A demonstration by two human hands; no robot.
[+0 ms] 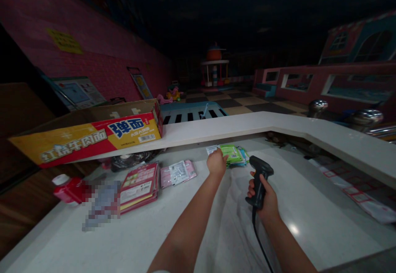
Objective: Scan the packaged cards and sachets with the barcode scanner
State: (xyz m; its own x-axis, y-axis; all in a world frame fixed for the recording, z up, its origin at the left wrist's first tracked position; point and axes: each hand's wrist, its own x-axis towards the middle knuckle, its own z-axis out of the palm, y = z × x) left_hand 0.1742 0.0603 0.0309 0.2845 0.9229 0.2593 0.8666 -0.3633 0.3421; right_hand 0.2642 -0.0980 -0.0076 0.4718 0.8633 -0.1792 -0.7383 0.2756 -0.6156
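Note:
My right hand (pixel 266 196) is wrapped round the grip of a black barcode scanner (pixel 259 178), whose head points away from me and whose cable runs down along my forearm. My left hand (pixel 216 162) reaches forward under the raised counter ledge and closes on the near edge of a small stack of green packets (pixel 233 154) lying on the white counter (pixel 148 231). A white label or card (pixel 212 148) peeks out just behind my left hand. A thin white plastic bag (pixel 235 207) lies spread under both arms.
A yellow and red noodle carton (pixel 93 135) sits on the raised ledge (pixel 278 126) at left. Below it lie pink packets (pixel 177 173), a red and white booklet stack (pixel 139 186) and a red bottle (pixel 68 188). Printed sheets (pixel 355 192) lie at right. A dim play area lies beyond.

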